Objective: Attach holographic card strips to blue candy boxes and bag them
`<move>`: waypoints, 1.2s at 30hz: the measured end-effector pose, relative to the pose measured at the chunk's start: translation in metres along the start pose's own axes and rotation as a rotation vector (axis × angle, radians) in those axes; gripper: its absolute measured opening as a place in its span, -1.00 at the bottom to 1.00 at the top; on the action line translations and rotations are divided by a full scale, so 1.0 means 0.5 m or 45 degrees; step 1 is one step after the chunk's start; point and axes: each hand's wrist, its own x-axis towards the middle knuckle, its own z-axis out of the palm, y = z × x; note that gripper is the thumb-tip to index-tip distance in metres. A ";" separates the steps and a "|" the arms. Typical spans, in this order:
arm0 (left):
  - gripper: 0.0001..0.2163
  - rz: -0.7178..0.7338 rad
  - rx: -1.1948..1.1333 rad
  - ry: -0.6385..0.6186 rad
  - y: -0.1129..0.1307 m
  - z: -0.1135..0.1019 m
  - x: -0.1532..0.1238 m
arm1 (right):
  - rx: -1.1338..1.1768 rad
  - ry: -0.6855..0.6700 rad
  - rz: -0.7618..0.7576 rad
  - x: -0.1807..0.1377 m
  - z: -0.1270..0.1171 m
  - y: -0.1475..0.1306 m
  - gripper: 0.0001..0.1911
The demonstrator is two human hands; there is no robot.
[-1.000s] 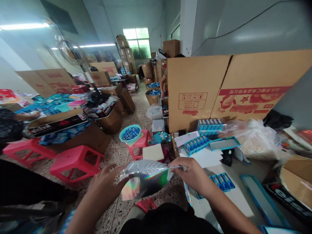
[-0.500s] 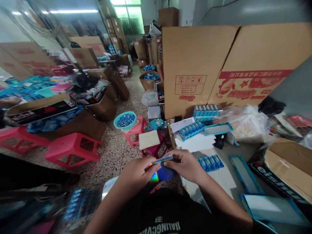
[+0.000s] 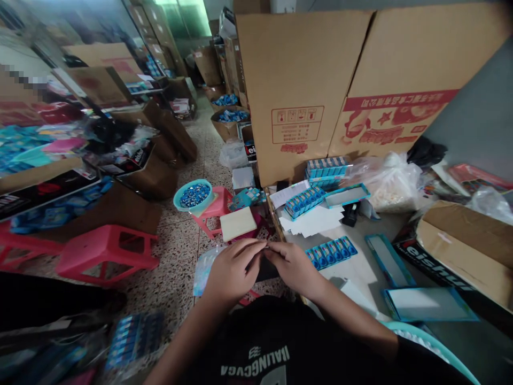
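Observation:
My left hand [image 3: 235,269] and my right hand [image 3: 292,266] meet in front of my body, fingers bent and pinched together at the tips. Whatever sits between the fingertips is almost wholly covered; only a tiny pale edge shows. Behind my left wrist, a clear, bluish shiny sheet or tray [image 3: 203,271] is partly hidden. To the right of my right hand, a row of blue packs [image 3: 332,252] lies on the table [image 3: 360,267]. Farther back, a blue-edged tray full of similar packs [image 3: 305,202] rests on white sheets [image 3: 315,222].
Shallow blue-rimmed trays [image 3: 430,303] and an open carton [image 3: 452,251] occupy the table's right side. A large cardboard sheet [image 3: 296,69] stands behind. Left are a pink stool [image 3: 104,248] and a basin of small blue pieces [image 3: 194,195]. Another basin's rim [image 3: 452,355] shows lower right.
The shiny, rainbow-reflecting piece seen between my hands is now covered by them. My fingers have drawn closer together. The view has tilted down and right, bringing a basin in at lower right.

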 end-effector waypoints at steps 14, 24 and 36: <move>-0.83 0.062 -0.130 0.321 -0.007 0.031 -0.013 | 0.256 -0.017 -0.110 0.001 -0.011 0.029 -0.73; -0.95 -0.325 -0.413 0.127 0.001 0.011 -0.008 | 0.239 0.154 0.079 -0.002 0.002 0.028 -0.75; -0.92 -0.329 -0.361 0.180 0.011 0.006 -0.013 | -0.147 0.232 -0.161 -0.004 0.010 0.012 -0.74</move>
